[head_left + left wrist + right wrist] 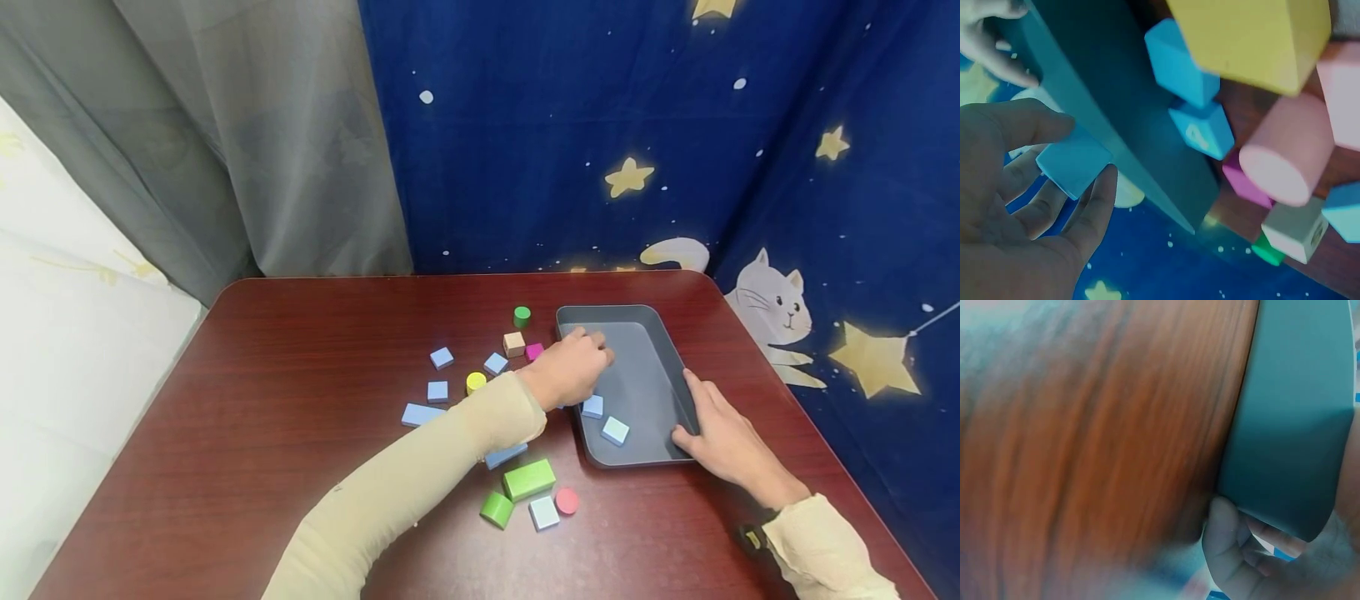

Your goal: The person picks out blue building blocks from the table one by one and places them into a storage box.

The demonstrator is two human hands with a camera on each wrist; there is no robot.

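Note:
My left hand is over the left side of a grey tray. Its thumb and fingers pinch a small blue block, seen in the left wrist view above the tray; in the head view the hand hides it. Inside the tray, near its front left corner, lie a blue block and a pale blue block. At the tray's right side my right hand grips the rim, thumb at the inner edge. In the right wrist view fingers curl at the tray's end.
Left of the tray lie a green cylinder, a wooden cube, a magenta block, a yellow cylinder and several blue blocks. Nearer are a green block, a red disc and a pale block.

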